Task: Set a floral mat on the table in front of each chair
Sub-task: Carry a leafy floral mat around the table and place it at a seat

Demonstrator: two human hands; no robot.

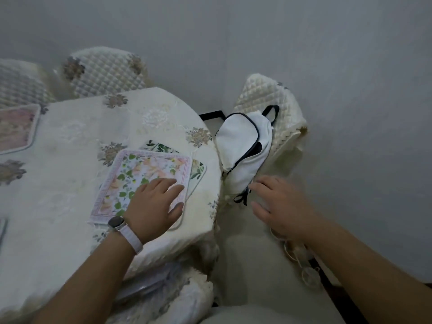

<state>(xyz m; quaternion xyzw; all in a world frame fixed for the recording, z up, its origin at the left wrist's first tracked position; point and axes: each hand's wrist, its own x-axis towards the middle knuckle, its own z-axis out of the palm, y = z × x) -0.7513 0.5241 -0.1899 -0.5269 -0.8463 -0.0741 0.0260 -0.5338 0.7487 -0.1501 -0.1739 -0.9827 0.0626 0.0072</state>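
Centre: the left grip (154,202), fingers straight, lies flat on a pink-bordered floral mat (140,181) stacked on a second floral mat (198,168) near the surface's (70,183) right edge. Right of centre, the right grip (280,206) hovers with fingers spread, holding nothing, beside a white backpack (243,148) on a quilted chair (264,97); a third mat (16,127) lies far left.

Dim flat indoor light, soft shadows, wide-angle bending, motion blur at edges
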